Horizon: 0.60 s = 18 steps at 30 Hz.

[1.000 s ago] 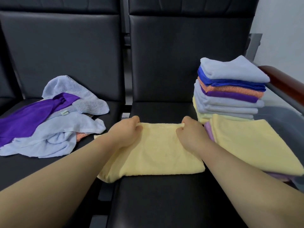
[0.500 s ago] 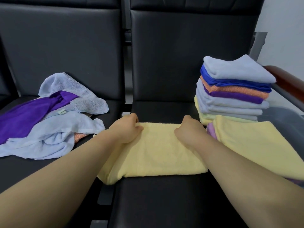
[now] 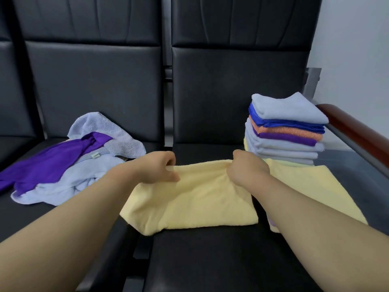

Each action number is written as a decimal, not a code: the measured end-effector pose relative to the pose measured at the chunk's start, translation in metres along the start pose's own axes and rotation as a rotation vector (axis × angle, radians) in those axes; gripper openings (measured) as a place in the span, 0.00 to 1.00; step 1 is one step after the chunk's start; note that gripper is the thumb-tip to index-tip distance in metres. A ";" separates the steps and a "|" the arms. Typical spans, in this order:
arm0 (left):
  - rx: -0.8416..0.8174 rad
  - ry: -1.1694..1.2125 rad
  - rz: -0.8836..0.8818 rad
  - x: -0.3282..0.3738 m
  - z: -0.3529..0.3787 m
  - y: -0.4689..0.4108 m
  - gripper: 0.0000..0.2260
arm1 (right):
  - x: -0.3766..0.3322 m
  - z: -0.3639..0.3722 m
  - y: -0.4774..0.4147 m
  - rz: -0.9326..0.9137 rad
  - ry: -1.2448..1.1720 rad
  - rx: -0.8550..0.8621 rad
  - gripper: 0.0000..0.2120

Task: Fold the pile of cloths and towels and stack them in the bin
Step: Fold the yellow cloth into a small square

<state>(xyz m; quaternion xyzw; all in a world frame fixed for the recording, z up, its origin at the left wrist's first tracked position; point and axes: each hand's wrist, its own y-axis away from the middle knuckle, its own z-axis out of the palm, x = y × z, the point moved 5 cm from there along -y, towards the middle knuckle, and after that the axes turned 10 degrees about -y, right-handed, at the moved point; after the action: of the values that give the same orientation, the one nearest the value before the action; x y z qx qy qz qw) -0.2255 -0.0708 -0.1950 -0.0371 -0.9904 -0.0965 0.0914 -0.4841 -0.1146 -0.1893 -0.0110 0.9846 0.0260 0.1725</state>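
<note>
Left hand [image 3: 156,167] and right hand [image 3: 246,168] pinch far edge of yellow towel [image 3: 195,201] on black seat [image 3: 210,260]; right fingers apparently curled, mostly hidden.

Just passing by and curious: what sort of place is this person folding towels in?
Probably a waiting room or lobby, not a laundry: the yellow towel lies on a row of joined black padded seats with tall backs, a wooden armrest ends the row, and a pale wall stands behind.

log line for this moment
action: folding yellow towel | left hand: pinches far edge | right hand: pinches far edge | folded stack: right | loose pile: left
</note>
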 end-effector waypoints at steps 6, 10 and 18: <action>-0.074 -0.210 -0.081 0.008 -0.042 0.058 0.08 | 0.003 -0.047 0.030 -0.048 -0.108 0.121 0.05; -0.067 -0.365 -0.201 -0.008 -0.053 0.087 0.11 | 0.007 -0.072 0.040 -0.064 -0.142 0.167 0.21; 0.011 -0.158 -0.247 -0.020 -0.065 0.113 0.17 | 0.013 -0.085 0.053 -0.067 -0.201 0.189 0.27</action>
<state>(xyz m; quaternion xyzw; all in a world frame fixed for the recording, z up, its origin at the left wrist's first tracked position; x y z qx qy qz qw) -0.1838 0.0254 -0.1151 0.0784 -0.9920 -0.0985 0.0008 -0.5268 -0.0669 -0.1117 -0.0247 0.9595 -0.0715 0.2715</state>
